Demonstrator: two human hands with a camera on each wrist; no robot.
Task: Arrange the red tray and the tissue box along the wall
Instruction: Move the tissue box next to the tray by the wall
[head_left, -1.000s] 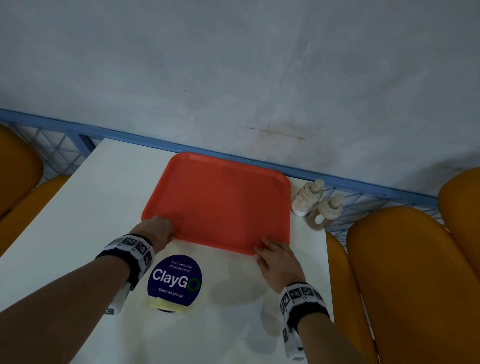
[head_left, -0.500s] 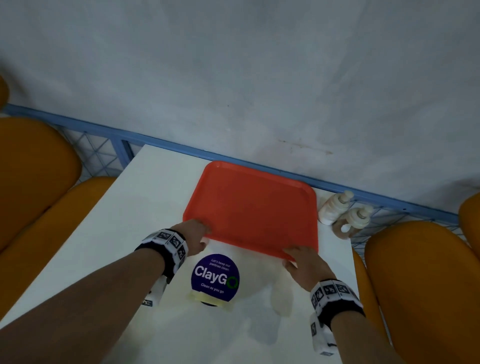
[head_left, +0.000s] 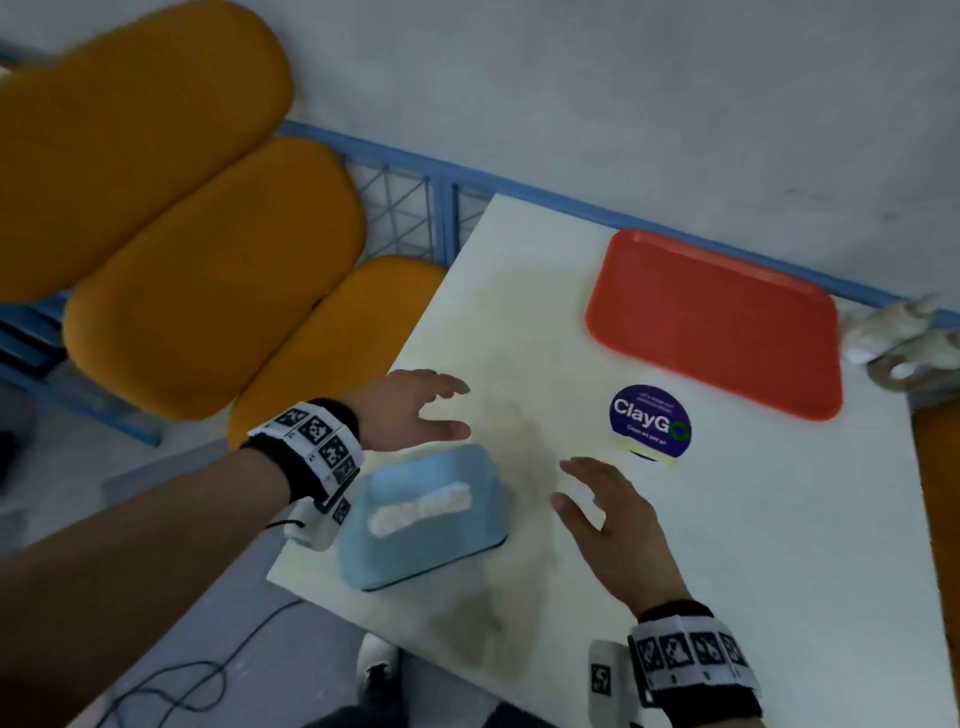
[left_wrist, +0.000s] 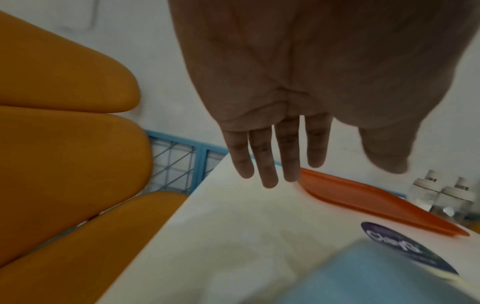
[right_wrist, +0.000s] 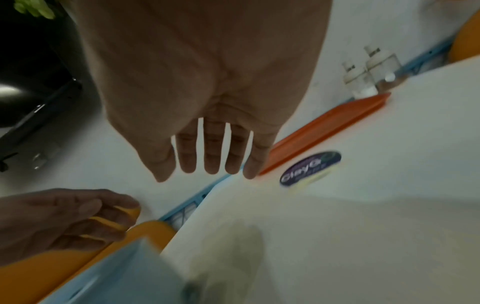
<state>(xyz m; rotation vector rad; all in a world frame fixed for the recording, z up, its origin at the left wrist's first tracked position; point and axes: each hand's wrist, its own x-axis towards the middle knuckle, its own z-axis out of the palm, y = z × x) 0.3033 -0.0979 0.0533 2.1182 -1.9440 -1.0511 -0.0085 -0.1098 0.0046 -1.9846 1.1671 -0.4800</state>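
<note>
The red tray (head_left: 717, 325) lies flat at the far right of the white table (head_left: 779, 545), its far edge against the blue rail below the wall. The same tray (left_wrist: 363, 201) shows past my left fingers, and the tray (right_wrist: 324, 125) shows past my right fingers. A light blue tissue box (head_left: 426, 514) with white tissue in its slot sits near the table's near left corner. My left hand (head_left: 415, 410) hovers open just beyond the box. My right hand (head_left: 602, 509) hovers open to the right of the box. Neither touches it.
A round purple "ClayGo" sticker (head_left: 650, 422) is on the table in front of the tray. Two pump bottles (head_left: 893, 343) stand right of the tray by the wall. Orange seat cushions (head_left: 197, 249) line the left side, and a cable lies on the floor (head_left: 171, 686).
Both hands have let go of the tray's near edge and pulled back to the left, either side of the tissue box. My view has swung left; the tray stays by the wall.
</note>
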